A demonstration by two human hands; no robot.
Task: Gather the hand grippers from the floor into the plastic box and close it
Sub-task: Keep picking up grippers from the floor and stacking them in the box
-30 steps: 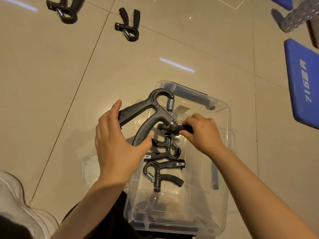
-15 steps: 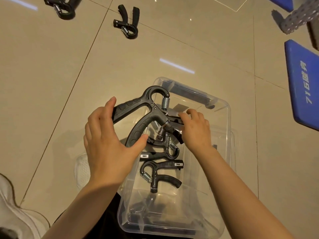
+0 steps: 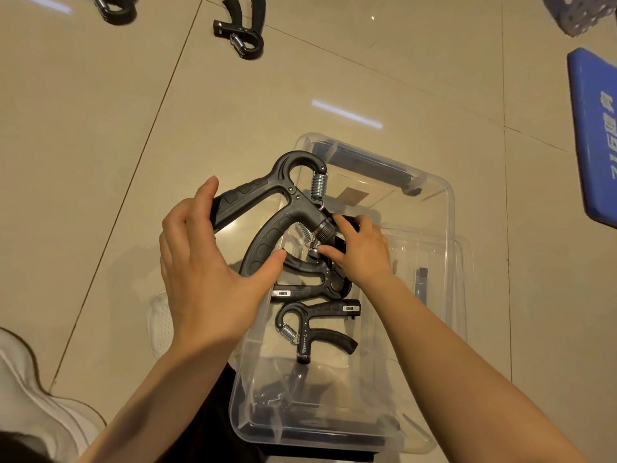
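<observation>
A clear plastic box (image 3: 445, 208) stands open on the tiled floor in front of me. My left hand (image 3: 207, 279) grips the two handles of a large black hand gripper (image 3: 280, 212) held over the box's left rim. My right hand (image 3: 360, 252) is inside the box, fingers closed on another black gripper (image 3: 310, 289) that is mostly hidden beneath it. A third gripper (image 3: 317, 329) lies flat on the box's bottom. Farther away on the floor lie two more grippers, one (image 3: 242, 26) at the top centre and one (image 3: 115, 6) cut off at the top left.
A blue panel with white writing (image 3: 597, 138) lies on the floor at the right. A grey perforated object (image 3: 574, 11) sits at the top right. A white shoe (image 3: 36, 389) shows at the lower left, and another white shoe (image 3: 162, 325) beside the box.
Both hands have shifted left and down toward the box. The large gripper has dropped lower over the box's left rim, and my right hand has reached deeper among the grippers inside.
</observation>
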